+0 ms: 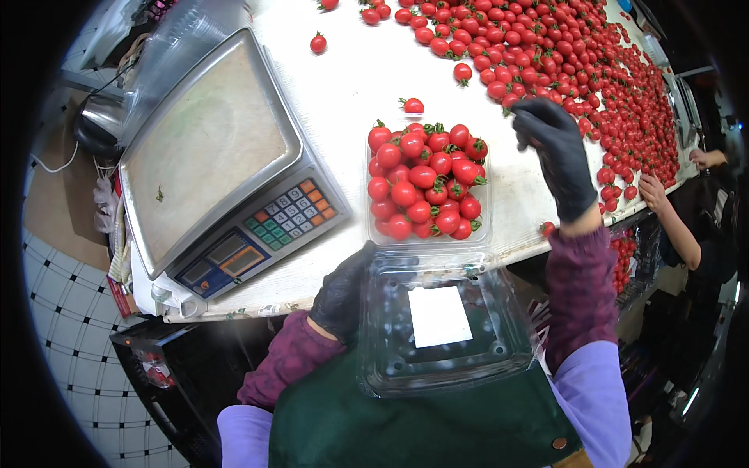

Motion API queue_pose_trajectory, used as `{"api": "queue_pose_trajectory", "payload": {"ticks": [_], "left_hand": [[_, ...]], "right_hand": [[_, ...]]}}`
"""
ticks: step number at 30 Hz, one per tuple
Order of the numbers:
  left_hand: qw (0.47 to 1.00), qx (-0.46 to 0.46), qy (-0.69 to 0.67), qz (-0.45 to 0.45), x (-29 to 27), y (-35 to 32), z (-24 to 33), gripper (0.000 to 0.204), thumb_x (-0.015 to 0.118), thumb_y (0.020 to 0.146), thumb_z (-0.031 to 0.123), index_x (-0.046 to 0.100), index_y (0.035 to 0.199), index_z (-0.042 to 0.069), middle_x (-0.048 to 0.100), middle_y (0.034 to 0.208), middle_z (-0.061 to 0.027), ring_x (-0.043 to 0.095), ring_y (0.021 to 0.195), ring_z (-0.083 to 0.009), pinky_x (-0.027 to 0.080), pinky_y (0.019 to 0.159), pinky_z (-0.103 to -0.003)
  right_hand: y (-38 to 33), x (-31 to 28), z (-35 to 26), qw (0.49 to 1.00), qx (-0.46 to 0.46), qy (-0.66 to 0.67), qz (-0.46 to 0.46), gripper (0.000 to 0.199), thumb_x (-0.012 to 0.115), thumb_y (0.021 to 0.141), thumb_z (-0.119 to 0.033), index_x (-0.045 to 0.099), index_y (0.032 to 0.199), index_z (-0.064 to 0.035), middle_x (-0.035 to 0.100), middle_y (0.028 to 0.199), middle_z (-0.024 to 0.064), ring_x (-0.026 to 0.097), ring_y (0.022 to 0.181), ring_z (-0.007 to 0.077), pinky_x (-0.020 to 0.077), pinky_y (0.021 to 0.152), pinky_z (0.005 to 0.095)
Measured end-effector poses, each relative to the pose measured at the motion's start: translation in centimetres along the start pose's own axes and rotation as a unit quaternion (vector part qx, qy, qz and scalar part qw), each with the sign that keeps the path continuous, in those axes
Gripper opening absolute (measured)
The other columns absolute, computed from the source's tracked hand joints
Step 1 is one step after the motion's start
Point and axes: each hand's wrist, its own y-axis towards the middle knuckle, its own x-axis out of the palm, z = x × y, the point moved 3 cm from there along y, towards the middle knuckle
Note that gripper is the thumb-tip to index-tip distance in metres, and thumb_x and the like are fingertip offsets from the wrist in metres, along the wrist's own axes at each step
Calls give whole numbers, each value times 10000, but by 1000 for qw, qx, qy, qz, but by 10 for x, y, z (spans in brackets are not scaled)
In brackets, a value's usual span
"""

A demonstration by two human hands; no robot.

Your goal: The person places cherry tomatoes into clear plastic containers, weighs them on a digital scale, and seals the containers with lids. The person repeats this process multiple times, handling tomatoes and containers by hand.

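Note:
An open clear plastic clamshell container [488, 226] sits at the table's front edge, its base heaped with red cherry tomatoes [425, 175] with green stems. The clear lid [499, 327] hangs toward me over my green apron, with a blank-looking white label [441, 316] on it. My left hand [343, 292], black-gloved, grips the container's left side by the hinge. Right of the container my right hand [555, 152], also in a black glove, hovers beside the big tomato pile [546, 47]. Its fingers are curled together; whatever they hold, if anything, is hidden.
A weighing scale [211, 148] with a metal pan and keypad stands at left, clear plastic containers [183, 58] stacked behind it. Single tomatoes [317, 43] lie on the white table [351, 86]. At far right another person's hand [654, 191] touches the pile's edge.

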Motion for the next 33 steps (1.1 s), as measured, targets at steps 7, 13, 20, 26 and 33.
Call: {"api": "queue_pose_trajectory", "payload": {"ticks": [7,13,20,26,33], "left_hand": [[991,0,-114,-73,3,7,-7,482,456,912,410,509,1128,-17,606,1000,-137,600,837,-204,506,738,-327],[985,97,-81,-115,22,-3,22,524,447,898,479,502,1113,5,600,959,-136,611,733,-171,539,666,-271],[604,-150,-579,-527,-3,-76,94,432,440,906,420,516,1088,35,589,972,-103,589,782,-209,516,725,-358],[637,157,-541,-526,-57,-115,139,479,391,922,413,430,1192,21,482,1150,-144,461,998,-262,381,883,-412],[810,546,-177,-123,-121,-137,95,493,403,924,336,424,1265,-20,493,1250,-195,456,1180,-299,358,1003,-417]], "right_hand": [[79,76,7,757,1,-539,-368,156,629,763,-120,626,895,-36,637,794,112,594,726,207,468,676,306],[79,55,-32,784,16,-516,-344,106,629,739,-93,606,817,-24,605,717,84,569,678,141,466,652,301],[85,76,-118,860,-40,-433,-268,159,653,716,-127,628,793,10,596,654,50,543,607,112,446,563,269],[76,169,-103,882,12,-341,-326,209,645,755,-209,626,841,-19,602,671,37,533,543,99,416,479,230],[101,156,-48,896,-141,-351,-231,207,503,847,-171,581,986,-40,633,816,161,612,709,285,488,623,357]]}}
